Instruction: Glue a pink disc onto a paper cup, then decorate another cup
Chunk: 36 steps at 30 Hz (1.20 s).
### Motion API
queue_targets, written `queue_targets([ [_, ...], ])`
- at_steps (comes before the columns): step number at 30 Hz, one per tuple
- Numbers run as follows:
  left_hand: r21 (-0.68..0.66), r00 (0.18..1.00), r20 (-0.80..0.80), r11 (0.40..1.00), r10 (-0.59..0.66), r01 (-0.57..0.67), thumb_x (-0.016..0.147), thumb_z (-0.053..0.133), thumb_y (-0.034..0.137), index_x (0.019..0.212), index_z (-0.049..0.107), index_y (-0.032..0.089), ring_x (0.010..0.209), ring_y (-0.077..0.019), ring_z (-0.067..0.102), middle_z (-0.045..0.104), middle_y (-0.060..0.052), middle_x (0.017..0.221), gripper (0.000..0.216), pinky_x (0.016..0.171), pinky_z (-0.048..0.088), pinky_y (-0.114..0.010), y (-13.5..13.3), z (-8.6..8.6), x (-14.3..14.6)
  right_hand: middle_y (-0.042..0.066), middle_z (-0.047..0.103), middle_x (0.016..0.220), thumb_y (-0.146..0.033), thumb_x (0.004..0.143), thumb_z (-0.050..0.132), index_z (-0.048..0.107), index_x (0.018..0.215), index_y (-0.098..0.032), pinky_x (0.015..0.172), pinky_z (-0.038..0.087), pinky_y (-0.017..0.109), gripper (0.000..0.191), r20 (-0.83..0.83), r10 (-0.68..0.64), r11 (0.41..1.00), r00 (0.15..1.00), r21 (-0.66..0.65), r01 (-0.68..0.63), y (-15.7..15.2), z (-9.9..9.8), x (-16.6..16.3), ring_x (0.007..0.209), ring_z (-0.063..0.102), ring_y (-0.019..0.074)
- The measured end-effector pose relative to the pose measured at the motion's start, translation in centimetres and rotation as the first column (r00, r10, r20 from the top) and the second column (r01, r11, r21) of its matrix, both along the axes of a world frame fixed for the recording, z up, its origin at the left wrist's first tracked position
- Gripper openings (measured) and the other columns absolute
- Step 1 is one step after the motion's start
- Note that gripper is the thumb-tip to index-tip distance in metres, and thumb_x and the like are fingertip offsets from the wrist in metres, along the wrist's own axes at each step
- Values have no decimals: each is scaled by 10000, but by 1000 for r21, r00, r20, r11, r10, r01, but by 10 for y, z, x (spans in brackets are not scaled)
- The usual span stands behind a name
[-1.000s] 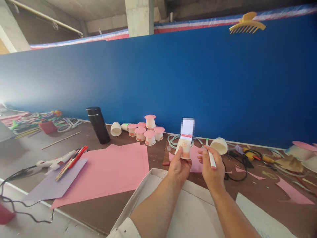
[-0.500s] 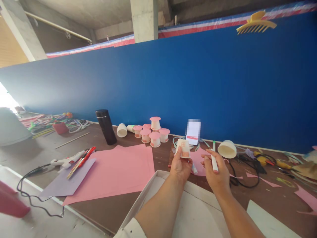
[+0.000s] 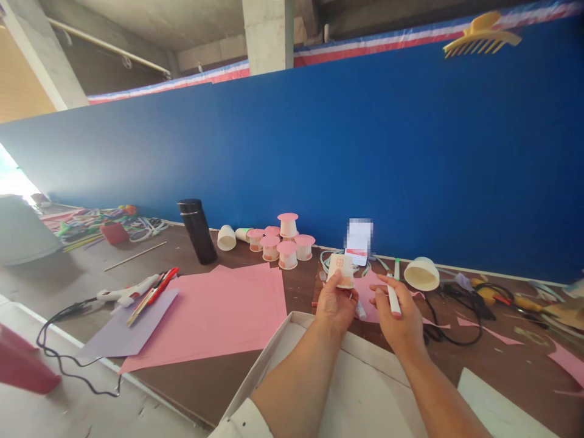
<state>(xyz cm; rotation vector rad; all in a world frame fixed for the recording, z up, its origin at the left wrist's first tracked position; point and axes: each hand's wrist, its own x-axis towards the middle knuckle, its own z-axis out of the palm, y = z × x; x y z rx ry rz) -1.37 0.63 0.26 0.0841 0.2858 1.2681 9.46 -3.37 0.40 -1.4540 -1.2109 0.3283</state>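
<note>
We find the left hand closed around a small paper cup, raised over the table for decorating; the right hand grips a marker beside it, tip down.

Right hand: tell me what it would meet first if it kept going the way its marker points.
The right hand holds a marker pointing away toward the blue wall. First in line is probably the green-tipped marker lying on the table; depth is unclear.

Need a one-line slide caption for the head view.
Left hand holds a small paper cup, right hand a marker, above a craft table strewn with pink paper.
</note>
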Motion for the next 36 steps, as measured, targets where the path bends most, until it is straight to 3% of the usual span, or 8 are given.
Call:
queue_targets([
  [8, 28, 1000, 4, 999, -27, 27, 735, 658, 181, 975, 618, 156, 672, -100, 571, 655, -56, 909, 244, 547, 449, -191, -1, 0, 0, 49, 678, 958, -356, 812, 520, 584, 1125, -232, 678, 527, 311, 343, -30, 7, 1000, 1000, -5, -7, -1, -1, 0, 668, 665, 157],
  [14, 14, 997, 20, 997, -80, 79, 719, 664, 165, 969, 621, 128, 672, -101, 586, 659, -56, 884, 257, 546, 453, -185, -4, 0, 1, 54, 687, 950, -416, 787, 585, 602, 1111, -238, 650, 549, 317, 370, -213, 12, 1000, 977, -15, -15, 0, 1, 0, 711, 667, 176],
  [19, 43, 989, 20, 989, -146, 145, 707, 690, 175, 961, 621, 131, 636, -93, 577, 665, -46, 848, 267, 522, 443, -177, -9, 1, 1, 47, 689, 943, -459, 683, 719, 603, 1110, -239, 665, 563, 291, 494, -534, 54, 997, 844, -11, -70, 3, 4, 2, 864, 672, 211],
  [23, 67, 980, 43, 979, -196, 193, 715, 683, 178, 957, 623, 117, 634, -90, 583, 674, -54, 861, 256, 515, 447, -168, -13, 5, 1, 36, 675, 1013, -424, 648, 765, 593, 1092, -245, 701, 567, 283, 508, -680, 157, 985, 716, 55, -164, 4, 7, 1, 986, 642, 223],
  [27, 69, 967, 47, 967, -250, 246, 717, 678, 182, 954, 626, 111, 620, -94, 588, 674, -53, 831, 254, 487, 442, -160, -18, 7, 2, 20, 656, 1041, -394, 637, 780, 617, 1024, -246, 713, 571, 305, 445, -723, 238, 966, 649, 106, -236, 4, 9, -1, 1012, 622, 226],
  [36, 72, 968, 69, 969, -243, 238, 706, 671, 163, 877, 626, 105, 555, -86, 555, 655, -42, 749, 187, 446, 418, -152, -19, 7, 3, 15, 671, 1036, -371, 667, 771, 587, 1147, -276, 719, 550, 292, 523, -718, 401, 892, 569, 165, -421, 3, 4, 1, 913, 637, 190],
])
